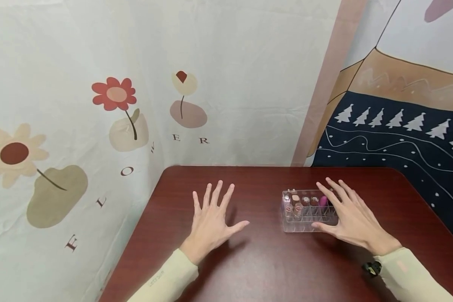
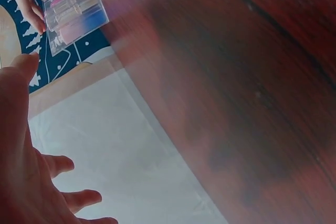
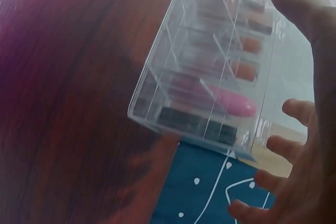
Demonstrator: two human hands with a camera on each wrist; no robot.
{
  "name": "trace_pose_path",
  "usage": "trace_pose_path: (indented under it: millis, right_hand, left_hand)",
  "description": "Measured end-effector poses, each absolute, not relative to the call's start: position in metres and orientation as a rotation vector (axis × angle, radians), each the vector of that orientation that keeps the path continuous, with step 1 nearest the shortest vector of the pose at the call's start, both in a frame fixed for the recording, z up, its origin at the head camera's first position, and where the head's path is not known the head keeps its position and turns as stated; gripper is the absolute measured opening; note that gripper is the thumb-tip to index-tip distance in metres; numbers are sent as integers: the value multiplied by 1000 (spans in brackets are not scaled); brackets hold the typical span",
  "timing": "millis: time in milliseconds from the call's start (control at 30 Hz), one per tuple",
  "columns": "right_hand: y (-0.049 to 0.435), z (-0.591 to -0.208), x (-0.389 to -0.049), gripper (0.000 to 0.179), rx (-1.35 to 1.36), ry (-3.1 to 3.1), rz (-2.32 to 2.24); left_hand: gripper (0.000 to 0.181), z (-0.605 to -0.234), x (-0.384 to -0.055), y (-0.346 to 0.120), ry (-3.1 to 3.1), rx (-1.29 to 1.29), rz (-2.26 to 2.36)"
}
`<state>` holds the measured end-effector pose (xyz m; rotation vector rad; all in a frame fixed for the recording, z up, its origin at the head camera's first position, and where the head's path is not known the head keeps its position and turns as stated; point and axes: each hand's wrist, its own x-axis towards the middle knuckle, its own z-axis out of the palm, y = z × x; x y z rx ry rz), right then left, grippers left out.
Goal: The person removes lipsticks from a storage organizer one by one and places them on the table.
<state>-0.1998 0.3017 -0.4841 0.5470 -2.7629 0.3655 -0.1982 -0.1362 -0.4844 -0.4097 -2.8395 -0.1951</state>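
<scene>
A clear plastic cosmetics organizer (image 1: 302,227) with small compartments stands on the table, to the right of the middle. Several lipstick-like tubes stand in its back row and left end, among them a bright pink rounded one (image 3: 239,103). Beside that, in the right wrist view, lies a dark item (image 3: 197,123) in the end compartment. My right hand (image 1: 356,218) is spread over the organizer's right end and hides part of it, its thumb near the front edge. My left hand (image 1: 210,226) hovers with fingers spread to the left of the organizer, holding nothing.
The dark red wooden table (image 1: 264,268) has rounded back corners. Behind it hangs a pale flower-printed cloth (image 1: 245,84), and at the right a navy cloth with white trees (image 1: 392,142). A dark band (image 1: 372,269) shows at the right wrist.
</scene>
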Motion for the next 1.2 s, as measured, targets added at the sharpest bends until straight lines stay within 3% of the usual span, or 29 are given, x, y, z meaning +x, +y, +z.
trace_pose_path:
  millis: [1200]
  right_hand:
    - [318,-479,-210,112,704,-2806,555]
  left_hand:
    - [112,-484,-211,-59,-2748,-793,-277]
